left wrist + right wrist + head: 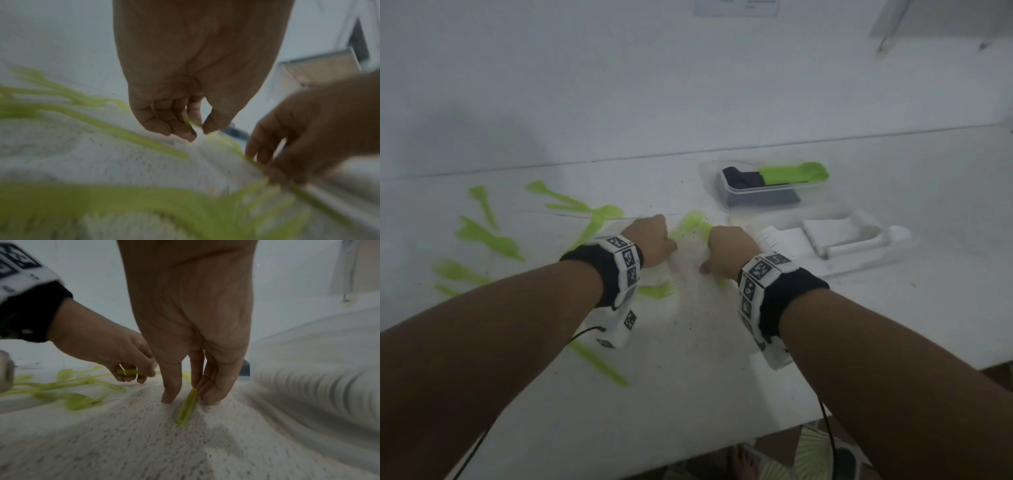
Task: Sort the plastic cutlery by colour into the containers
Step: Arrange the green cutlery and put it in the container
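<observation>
Two hands work side by side near the middle of the white desk (722,377). The left hand (652,240) has its fingers (180,128) curled, pinching a green handle (129,372) against the thumb. The right hand (729,251) points its fingers (170,386) down at the desk and pinches the end of another green piece (188,405), whose free end lies on the surface.

Loose green cutlery (482,236) is scattered from nine to eleven o'clock of the hands, well apart from them, with one green fork (657,291) just under the left wrist and a green knife (599,363) at seven o'clock, near the desk's front edge.

At one o'clock stands a clear container (767,188) holding dark pieces, with a green spoon (796,173) lying across its top. At three o'clock, just beside the right hand, a second clear container (859,260) holds white cutlery (835,236); its near wall fills the right side of the right wrist view.

Bare desk lies between the wrists and the front edge at six o'clock, and along the back edge at twelve o'clock, where the desk meets the wall (619,85).
</observation>
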`<state>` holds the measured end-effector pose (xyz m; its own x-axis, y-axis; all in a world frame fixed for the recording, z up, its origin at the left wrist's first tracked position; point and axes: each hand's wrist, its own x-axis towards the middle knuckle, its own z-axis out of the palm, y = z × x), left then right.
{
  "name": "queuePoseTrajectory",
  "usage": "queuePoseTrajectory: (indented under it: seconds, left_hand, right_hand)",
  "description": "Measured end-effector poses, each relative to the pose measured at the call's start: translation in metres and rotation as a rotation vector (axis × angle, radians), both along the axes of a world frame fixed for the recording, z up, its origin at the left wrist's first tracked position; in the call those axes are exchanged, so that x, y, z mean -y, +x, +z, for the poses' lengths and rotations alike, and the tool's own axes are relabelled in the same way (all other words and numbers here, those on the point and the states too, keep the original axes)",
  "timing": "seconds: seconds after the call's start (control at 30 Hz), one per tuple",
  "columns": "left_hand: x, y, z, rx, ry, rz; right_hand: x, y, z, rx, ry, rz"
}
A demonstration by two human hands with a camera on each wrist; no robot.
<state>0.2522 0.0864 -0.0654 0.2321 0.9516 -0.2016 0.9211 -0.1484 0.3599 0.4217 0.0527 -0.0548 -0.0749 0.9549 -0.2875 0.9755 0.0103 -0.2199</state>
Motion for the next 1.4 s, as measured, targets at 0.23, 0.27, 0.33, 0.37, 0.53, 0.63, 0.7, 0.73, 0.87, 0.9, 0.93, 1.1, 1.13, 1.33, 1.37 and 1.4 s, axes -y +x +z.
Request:
queuePoseTrajectory:
  seconds: [0.23, 0.27, 0.33, 0.37, 0.53, 0.63, 0.7, 0.73, 0.87, 0.9, 0.93, 1.1, 1.13, 1.33, 1.37, 1.4]
  left_hand:
    - [0.028, -0.062, 0.024, 0.37, -0.008, 0.225]
    - [0.037, -0.073, 0.025, 0.39, -0.034, 0.221]
    - [0.057, -0.097, 0.025, 0.393, -0.058, 0.198]
    - [0.067, -0.108, 0.024, 0.386, -0.048, 0.194]
    - [0.119, -0.156, 0.015, 0.25, 0.051, 0.145]
    - [0.148, -0.176, 0.01, 0.149, 0.055, 0.081]
    - [0.165, -0.185, 0.009, 0.12, 0.03, 0.088]
    - [0.172, -0.189, 0.008, 0.106, 0.025, 0.095]
    - [0.192, -0.193, 0.003, 0.018, 0.065, 0.01]
    - [0.196, -0.193, 0.001, 0.013, 0.067, -0.026]
    - [0.199, -0.194, -0.002, 0.008, 0.064, -0.054]
    - [0.208, -0.174, -0.009, -0.126, 0.063, -0.237]
    - [0.207, -0.164, -0.008, -0.157, 0.028, -0.262]
    - [0.193, -0.135, -0.001, -0.099, -0.162, -0.209]
    - [0.192, -0.134, -0.001, -0.086, -0.152, -0.203]
    - [0.192, -0.135, -0.001, -0.08, -0.143, -0.207]
  right_hand:
    - [-0.013, 0.007, -0.002, -0.058, -0.047, -0.07]
    - [-0.014, 0.007, -0.001, -0.058, -0.045, -0.075]
    - [-0.016, 0.006, 0.0, -0.08, -0.054, -0.112]
    - [-0.017, 0.005, 0.0, -0.1, -0.069, -0.132]
    - [-0.02, -0.022, -0.003, -0.115, -0.026, -0.069]
    - [-0.014, -0.061, -0.003, -0.189, 0.062, 0.006]
    - [-0.009, -0.088, -0.003, -0.277, 0.079, 0.074]
    - [-0.005, -0.101, -0.003, -0.295, 0.068, 0.132]
    - [0.011, -0.138, -0.002, -0.165, -0.074, 0.476]
    - [0.014, -0.143, -0.003, -0.124, -0.099, 0.531]
    - [0.015, -0.145, -0.004, -0.102, -0.117, 0.57]
    - [0.014, -0.136, -0.003, -0.124, 0.04, 0.577]
    - [0.014, -0.134, -0.002, -0.12, 0.06, 0.557]
    - [0.016, -0.127, -0.007, 0.002, 0.058, 0.524]
    - [0.017, -0.126, -0.007, 0.027, 0.086, 0.514]
    - [0.019, -0.123, -0.008, 0.046, 0.12, 0.505]
